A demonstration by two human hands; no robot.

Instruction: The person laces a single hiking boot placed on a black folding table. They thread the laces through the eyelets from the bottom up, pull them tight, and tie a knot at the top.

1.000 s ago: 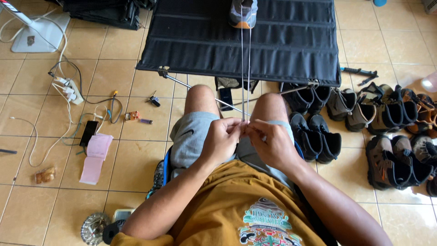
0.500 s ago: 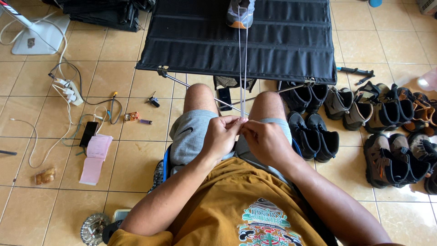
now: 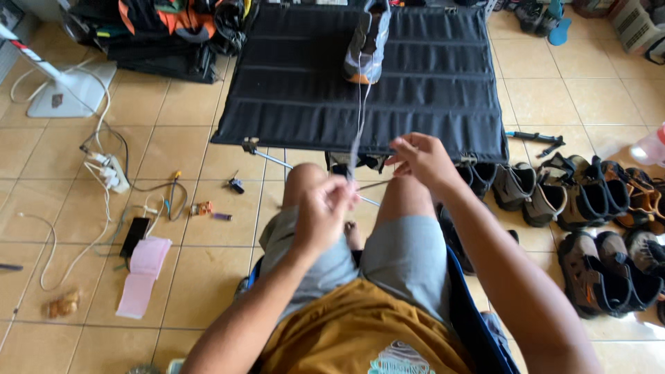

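Observation:
A grey shoe (image 3: 367,40) with an orange sole stands on a black folding fabric table (image 3: 291,90) in front of me. Two thin pale laces (image 3: 359,125) run from the shoe down toward my knees. My left hand (image 3: 324,211) is closed around the lace ends just above my left knee. My right hand (image 3: 419,159) is raised over the table's near edge, its fingers pinched on a lace strand. I sit with grey shorts and an ochre shirt in view below.
Several pairs of boots and sandals (image 3: 589,208) line the tiled floor at right. At left lie a power strip (image 3: 111,173) with cables, a dark phone (image 3: 135,237), a pink paper (image 3: 142,277) and a white fan base (image 3: 69,93). Bags (image 3: 166,28) are piled at the back left.
My right hand has lifted away from the left and moved forward and up with a lace strand. The view has tilted nearer to the table.

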